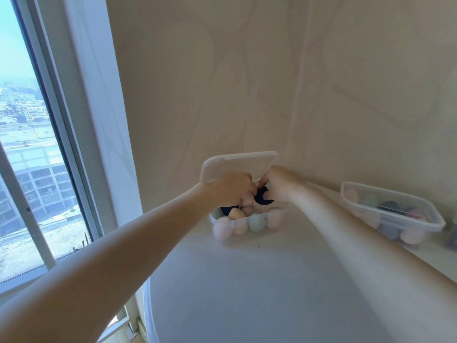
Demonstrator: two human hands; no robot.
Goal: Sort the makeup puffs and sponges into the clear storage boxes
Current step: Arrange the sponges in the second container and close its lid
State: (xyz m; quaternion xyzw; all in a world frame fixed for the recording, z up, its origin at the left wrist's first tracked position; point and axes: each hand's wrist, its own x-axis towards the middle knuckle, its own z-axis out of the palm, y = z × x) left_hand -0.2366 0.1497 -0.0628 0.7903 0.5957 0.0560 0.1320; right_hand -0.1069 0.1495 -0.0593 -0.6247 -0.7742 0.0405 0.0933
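Both arms reach to a clear box (247, 220) on the white worktop (259, 280), near the wall, its lid (237, 164) tilted up behind it. The left hand (230, 191) curls its fingers round a pink sponge (248, 200) above the box; the right hand (279, 185) pinches a dark blue sponge (263, 198) just beside it. Pastel sponges (257, 222) fill the box. A second clear box (393, 214) of sponges stands well apart to the right.
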